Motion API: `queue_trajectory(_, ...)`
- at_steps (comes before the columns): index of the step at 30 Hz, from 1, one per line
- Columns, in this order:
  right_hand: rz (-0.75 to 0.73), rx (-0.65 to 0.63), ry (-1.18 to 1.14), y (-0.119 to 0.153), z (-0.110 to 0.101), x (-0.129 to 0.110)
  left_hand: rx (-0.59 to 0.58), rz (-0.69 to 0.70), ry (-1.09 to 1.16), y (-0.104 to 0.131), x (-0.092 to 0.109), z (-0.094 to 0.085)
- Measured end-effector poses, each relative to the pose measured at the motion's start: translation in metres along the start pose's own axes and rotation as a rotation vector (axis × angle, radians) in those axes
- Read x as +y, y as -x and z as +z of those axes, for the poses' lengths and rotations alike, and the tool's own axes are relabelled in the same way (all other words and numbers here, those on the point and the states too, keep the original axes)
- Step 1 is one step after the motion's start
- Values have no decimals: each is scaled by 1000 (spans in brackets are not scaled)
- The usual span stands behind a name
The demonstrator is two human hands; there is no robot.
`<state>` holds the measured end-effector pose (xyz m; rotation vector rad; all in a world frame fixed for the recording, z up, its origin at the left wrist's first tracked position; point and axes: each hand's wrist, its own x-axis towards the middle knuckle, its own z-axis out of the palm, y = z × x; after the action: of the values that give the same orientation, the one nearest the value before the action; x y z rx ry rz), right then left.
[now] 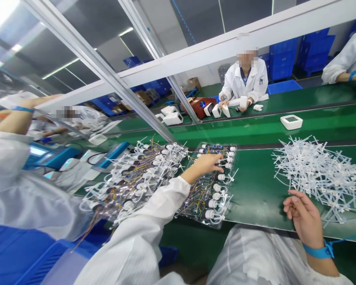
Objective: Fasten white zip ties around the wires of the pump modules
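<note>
My left hand [206,164] reaches over a clear plastic tray [216,225] holding a row of small motor pumps [216,196] with white heads, short tubes and coloured wires. Its thumb and fingers are apart beside the white pump heads; no pump is visibly gripped. My right hand [305,217] hovers at the bench's front edge, its fingers loosely curled with a gap below the index finger, and nothing shows in it. Just beyond it lies a heap of short, translucent white tubes [320,170] with small white fittings.
More pumps [142,178] with tangled wires cover the bench to the left. A co-worker's sleeve [23,190] is close on that side. Across the green conveyor [243,134], another person [245,81] handles white housings. A white housing [291,122] sits on the belt. Metal frame posts [106,79] slant overhead.
</note>
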<state>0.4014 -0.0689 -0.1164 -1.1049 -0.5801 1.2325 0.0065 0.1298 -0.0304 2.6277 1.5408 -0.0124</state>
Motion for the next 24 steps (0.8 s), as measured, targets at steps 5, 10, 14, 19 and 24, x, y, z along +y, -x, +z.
queue_trajectory(5,-15,0,30,0,1,-1,15,69,44,-7,1,27)
queue_trajectory(10,-21,4,48,0,2,-2,-3,124,89,-3,-4,37)
queue_trajectory(14,-23,-2,55,0,2,-2,-42,171,152,3,-9,33)
queue_trajectory(19,-32,-6,72,-1,1,-2,-51,242,251,5,-11,20)
queue_trajectory(24,-33,-16,50,0,1,0,-66,277,240,8,-8,13)
